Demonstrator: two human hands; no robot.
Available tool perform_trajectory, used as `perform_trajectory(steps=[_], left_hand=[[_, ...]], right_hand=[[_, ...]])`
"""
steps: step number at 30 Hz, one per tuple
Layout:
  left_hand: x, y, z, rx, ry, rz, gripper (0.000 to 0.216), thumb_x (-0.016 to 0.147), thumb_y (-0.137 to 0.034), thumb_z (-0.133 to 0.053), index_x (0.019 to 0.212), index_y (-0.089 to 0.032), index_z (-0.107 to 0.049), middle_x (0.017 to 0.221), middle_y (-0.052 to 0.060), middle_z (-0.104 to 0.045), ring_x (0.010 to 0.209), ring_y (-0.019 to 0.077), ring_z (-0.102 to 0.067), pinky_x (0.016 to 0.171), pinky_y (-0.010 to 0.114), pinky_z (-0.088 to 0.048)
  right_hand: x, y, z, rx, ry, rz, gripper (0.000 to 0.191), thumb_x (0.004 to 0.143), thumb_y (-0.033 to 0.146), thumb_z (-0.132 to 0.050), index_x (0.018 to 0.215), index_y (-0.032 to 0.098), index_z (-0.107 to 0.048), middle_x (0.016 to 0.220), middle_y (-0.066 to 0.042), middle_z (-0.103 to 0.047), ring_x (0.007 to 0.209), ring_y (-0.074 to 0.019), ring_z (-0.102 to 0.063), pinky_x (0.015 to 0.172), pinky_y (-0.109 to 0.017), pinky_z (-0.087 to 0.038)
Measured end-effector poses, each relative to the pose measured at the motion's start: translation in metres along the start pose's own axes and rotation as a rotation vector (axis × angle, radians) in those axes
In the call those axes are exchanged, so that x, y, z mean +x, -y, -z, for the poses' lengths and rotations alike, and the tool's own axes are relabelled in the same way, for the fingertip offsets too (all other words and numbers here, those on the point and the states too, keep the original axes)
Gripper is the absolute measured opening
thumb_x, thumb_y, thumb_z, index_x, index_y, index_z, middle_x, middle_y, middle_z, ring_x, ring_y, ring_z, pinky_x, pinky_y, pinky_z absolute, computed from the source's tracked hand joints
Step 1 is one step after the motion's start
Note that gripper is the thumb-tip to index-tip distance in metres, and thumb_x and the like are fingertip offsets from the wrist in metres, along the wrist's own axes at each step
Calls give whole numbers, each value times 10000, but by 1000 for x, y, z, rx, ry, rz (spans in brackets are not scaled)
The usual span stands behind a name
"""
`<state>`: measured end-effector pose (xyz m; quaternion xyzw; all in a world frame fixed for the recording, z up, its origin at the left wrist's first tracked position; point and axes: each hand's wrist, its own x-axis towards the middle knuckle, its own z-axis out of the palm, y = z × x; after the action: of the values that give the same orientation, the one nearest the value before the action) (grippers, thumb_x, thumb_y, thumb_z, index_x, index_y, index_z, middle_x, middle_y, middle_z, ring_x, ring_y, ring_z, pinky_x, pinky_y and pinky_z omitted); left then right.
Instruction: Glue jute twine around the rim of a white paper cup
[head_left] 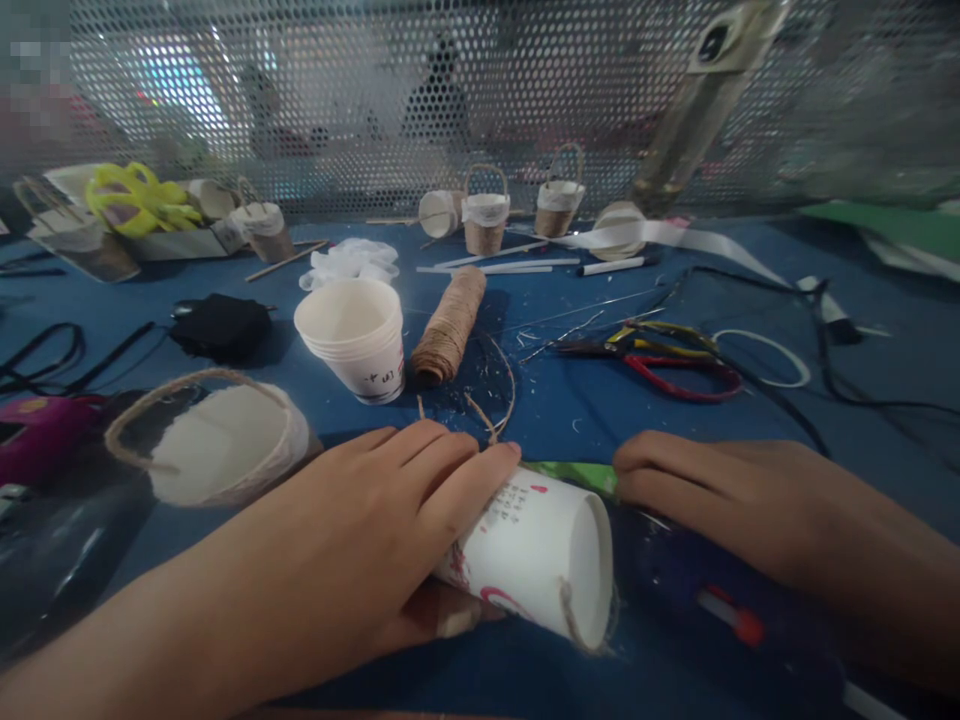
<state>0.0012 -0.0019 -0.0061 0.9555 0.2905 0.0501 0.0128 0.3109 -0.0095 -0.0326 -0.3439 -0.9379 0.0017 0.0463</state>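
My left hand (405, 500) is wrapped round a printed white paper cup (540, 540) lying on its side, its base facing right. A piece of twine (571, 612) runs along the rim of that base. My right hand (705, 490) has its fingers curled down by a flat green thing (570, 474); the fingertips are hidden, so what they grip cannot be seen. Just below that hand lies a dark blue glue gun (742, 600) with a red switch, partly in shadow. Beyond the cup is a roll of twine (451, 325), with loose ends near my left fingers.
Stacked paper cups (356, 340) and a twine-handled basket (225, 450) stand on the left. Red-and-yellow-handled pliers (660, 355) lie on the right. Small finished baskets (484, 222), white ribbon (675, 235) and a yellow spool (139, 200) line the back before a perforated metal screen (360, 110).
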Motion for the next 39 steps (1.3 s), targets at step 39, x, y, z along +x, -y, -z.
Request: perform_trajectory(steps=[39], left_hand=[[-2, 0, -2, 27, -38, -19, 554, 910, -241, -726, 1400, -105, -508, 1269, 162, -768, 1067, 364, -753, 806, 543, -647]], right_hand=[[-1, -4, -6, 31, -60, -10, 144, 914, 157, -570, 1036, 208, -628, 1025, -56, -687, 677, -183, -653, 591, -302, -435]])
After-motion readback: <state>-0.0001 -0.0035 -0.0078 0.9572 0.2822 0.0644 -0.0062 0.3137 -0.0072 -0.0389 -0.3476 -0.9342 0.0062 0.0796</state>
